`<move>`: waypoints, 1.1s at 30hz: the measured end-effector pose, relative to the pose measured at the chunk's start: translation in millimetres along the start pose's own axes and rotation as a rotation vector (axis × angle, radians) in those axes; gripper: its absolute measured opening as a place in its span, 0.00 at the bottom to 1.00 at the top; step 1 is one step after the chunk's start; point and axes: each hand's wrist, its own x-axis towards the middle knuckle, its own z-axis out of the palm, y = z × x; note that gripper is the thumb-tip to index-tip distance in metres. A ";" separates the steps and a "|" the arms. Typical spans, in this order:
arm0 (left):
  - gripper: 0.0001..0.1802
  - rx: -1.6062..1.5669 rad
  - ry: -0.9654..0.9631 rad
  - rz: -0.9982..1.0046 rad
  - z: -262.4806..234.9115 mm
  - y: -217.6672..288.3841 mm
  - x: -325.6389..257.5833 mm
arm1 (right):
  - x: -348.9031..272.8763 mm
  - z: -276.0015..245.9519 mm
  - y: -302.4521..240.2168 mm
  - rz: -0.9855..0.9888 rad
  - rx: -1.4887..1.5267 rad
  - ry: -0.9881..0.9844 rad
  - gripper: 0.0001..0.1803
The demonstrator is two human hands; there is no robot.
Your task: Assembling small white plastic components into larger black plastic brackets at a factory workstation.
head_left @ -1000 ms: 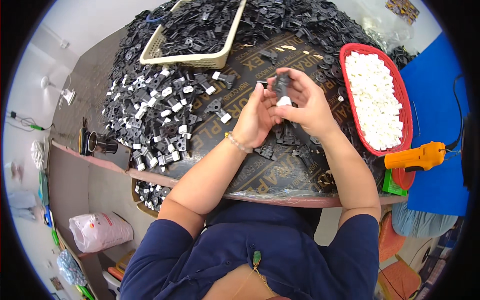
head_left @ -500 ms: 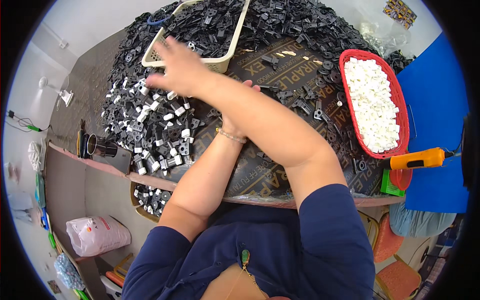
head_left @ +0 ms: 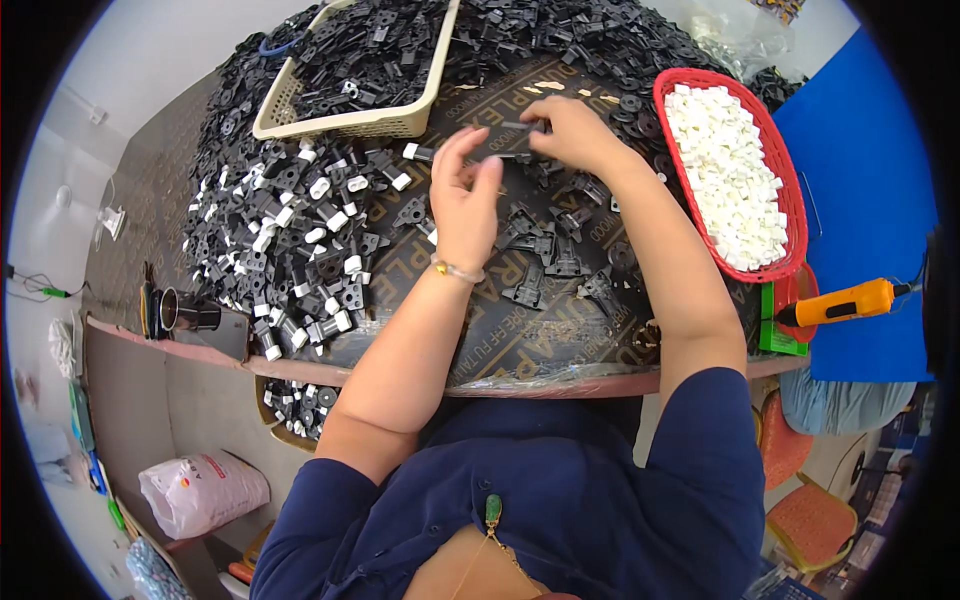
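Note:
My left hand (head_left: pixel 465 210) is above the middle of the table, fingers curved and thumb apart, with nothing visible gripped. Facing it, my right hand (head_left: pixel 575 135) has its fingertips closed on a dark, slim black plastic part (head_left: pixel 517 127), slightly blurred. Below the hands lie several loose black plastic parts (head_left: pixel 545 255). To the left spreads a pile of black parts fitted with white caps (head_left: pixel 300 230). One white-capped part (head_left: pixel 418 152) lies close to my left fingertips.
A cream basket (head_left: pixel 425 122) heaped with black parts stands at the back left, among more black parts (head_left: pixel 570 30). On the right is a red basket (head_left: pixel 797 215) of white caps. An orange electric screwdriver (head_left: pixel 850 303) rests by a green box (head_left: pixel 783 335). A metal cup (head_left: pixel 190 312) stands left.
My right hand has moved from over the left pile back to the right, uncrossing my arms. My left hand now shows fully. The view has shifted slightly.

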 end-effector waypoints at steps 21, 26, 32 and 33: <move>0.29 -0.491 -0.416 -0.680 16.8 19.8 -19.6 | -179.2 -40.4 -4.0 0.451 -0.317 -0.155 0.17; 0.26 -0.560 -0.468 -0.744 15.1 13.6 -18.3 | -179.1 -40.0 2.4 0.347 -0.165 -0.100 0.16; 0.25 -0.501 -0.509 -0.749 20.5 15.7 -25.2 | -158.5 -36.5 -28.8 0.149 0.490 0.282 0.19; 0.25 -0.498 -0.508 -0.749 19.7 13.3 -26.5 | -156.4 -35.5 -36.6 0.101 0.474 0.300 0.19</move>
